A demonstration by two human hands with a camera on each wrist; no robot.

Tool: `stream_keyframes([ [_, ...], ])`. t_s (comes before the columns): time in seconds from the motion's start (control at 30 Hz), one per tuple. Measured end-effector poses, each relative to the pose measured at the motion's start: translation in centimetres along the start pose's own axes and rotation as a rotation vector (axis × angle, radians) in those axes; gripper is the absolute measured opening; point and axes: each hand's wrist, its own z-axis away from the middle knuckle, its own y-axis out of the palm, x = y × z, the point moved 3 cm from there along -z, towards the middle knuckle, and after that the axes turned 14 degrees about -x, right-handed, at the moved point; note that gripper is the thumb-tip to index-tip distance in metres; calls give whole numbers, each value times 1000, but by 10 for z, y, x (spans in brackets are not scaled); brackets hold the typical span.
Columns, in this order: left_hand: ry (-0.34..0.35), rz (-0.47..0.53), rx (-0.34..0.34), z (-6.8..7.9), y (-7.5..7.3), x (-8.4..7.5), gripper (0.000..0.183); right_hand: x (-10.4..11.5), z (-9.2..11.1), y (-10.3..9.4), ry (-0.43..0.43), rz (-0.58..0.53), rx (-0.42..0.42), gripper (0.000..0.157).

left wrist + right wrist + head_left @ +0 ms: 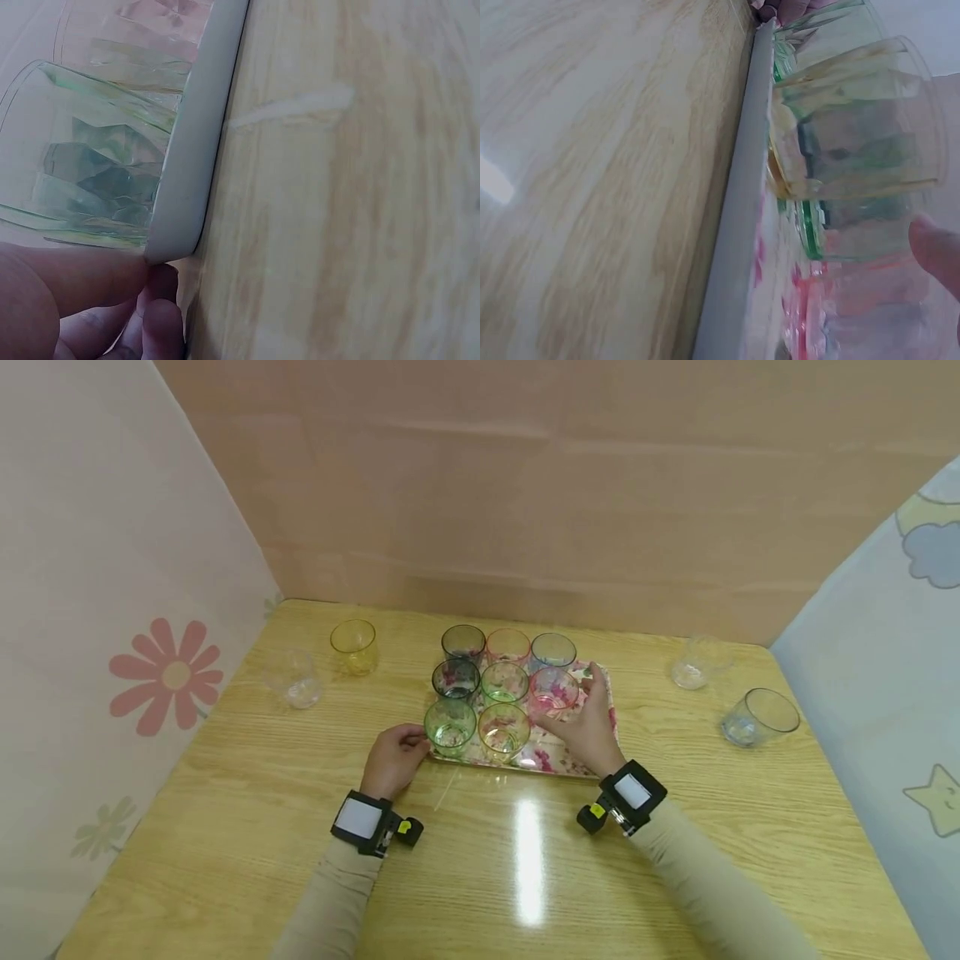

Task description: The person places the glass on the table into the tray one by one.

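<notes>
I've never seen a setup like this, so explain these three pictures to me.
There's no machine here: a person's bare left hand and right hand do the work. The wide picture is taken from the person's head, looking down; the two close-ups come from the left wrist camera and right wrist camera. On the wooden table, a flowered tray carries eight tinted glasses. Off it, to the left, are a yellow glass and a clear glass; to the right, another clear glass and a bluish glass. The left hand pinches the tray's near left corner. The right hand is spread around a pink glass; I can't tell whether it holds it.
</notes>
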Motion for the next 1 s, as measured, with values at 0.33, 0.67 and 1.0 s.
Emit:
stream_keyframes([
  [0.33,-6,-9,3,0,-2,-1,22,0,8,-42,-113,137,50,88],
  [0.67,-15,-9,3,0,-1,0,22,-10,9,-71,-137,233,68,58],
  [1.0,-8,-8,7,0,-1,1,23,-34,20,-82,-95,344,114,43],
])
